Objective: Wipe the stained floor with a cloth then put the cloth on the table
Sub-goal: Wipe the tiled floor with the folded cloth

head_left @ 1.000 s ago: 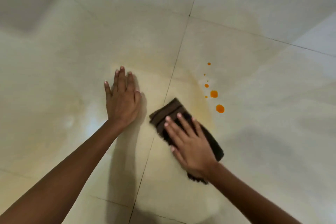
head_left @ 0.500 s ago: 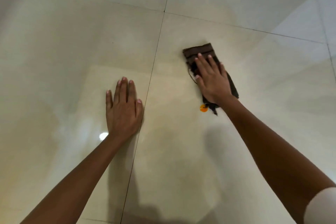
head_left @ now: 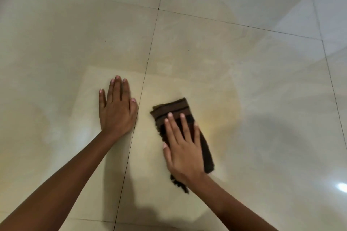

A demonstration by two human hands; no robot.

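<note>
Head view, starting at the right hand (head_left: 183, 153): what is it doing?

It lies palm down on the cloth (head_left: 170, 108), fingers (head_left: 171, 124) straight and spread, pressing it flat against the floor (head_left: 244, 62). Nothing is curled round the cloth.

And the cloth itself?

It is dark brown, folded into a long strip, with darker stripes near its far end. That far end sticks out beyond the fingertips, and a fringed end (head_left: 179, 184) shows beside the wrist. It lies on the tile just right of a grout line (head_left: 144, 84).

What about the left hand?

The left hand (head_left: 117, 108) is flat on the floor too, with its fingers straight and close together, holding nothing. It rests on the tile left of that grout line, thumb close to the line. It is near the cloth but apart from it.

And the floor around them?

The tiles are glossy and cream. A faint yellowish smear (head_left: 216, 118) lies just right of the cloth. Shadows of both forearms fall on the tiles, and a bright spot of reflected light (head_left: 341, 186) shows at the right edge.
</note>
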